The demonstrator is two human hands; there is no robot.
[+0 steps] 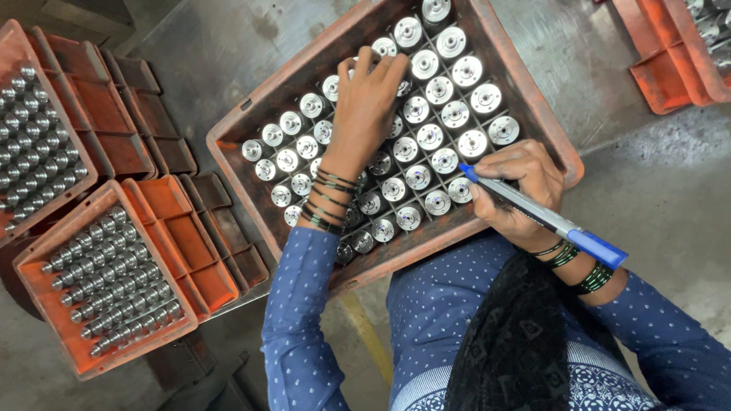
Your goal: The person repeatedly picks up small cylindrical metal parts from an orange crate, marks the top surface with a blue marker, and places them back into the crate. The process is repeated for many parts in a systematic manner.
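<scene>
Left hand [368, 103] reaches forward, fingers spread; right hand [518, 190] curled (gripping).

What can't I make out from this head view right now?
- Parts beneath the left hand: hidden by it.
- Marker tip contact with a part: too small to tell.
- Right hand fingertips: tucked under.
- Top-right orange trays: cut off by the edge.

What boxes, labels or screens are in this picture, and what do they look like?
No labels, signs or screens show.
Big crate: centre, worn orange-brown, gridded, full of round metal parts.
Small orange trays: left, holding small metal pieces.
Orange bins: top right corner.
</scene>
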